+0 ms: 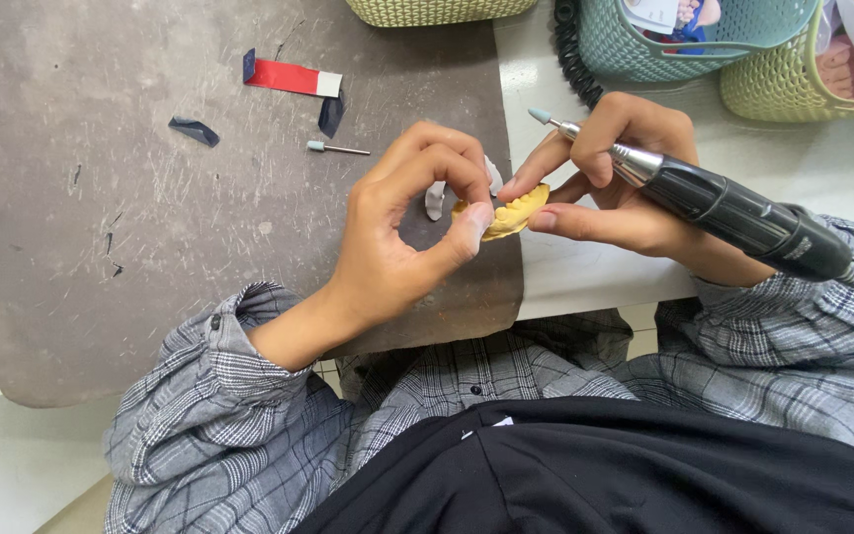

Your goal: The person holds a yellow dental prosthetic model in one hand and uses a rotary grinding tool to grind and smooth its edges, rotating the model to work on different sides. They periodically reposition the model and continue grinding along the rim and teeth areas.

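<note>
- Head view: the left hand [402, 232] is pinching a yellow dental cast [512, 214] between thumb and curled forefinger, just above the edge of the grey work mat [130, 227].
- The right hand [617, 173] is steadying the cast's other end with its fingertips while also gripping a black rotary handpiece [743, 216], whose pale tip is pointing up and away from the cast.
- A loose bur [336, 148] and a red-and-white strip [292, 77] are lying on the mat; plastic baskets [704, 40] are standing behind.
</note>
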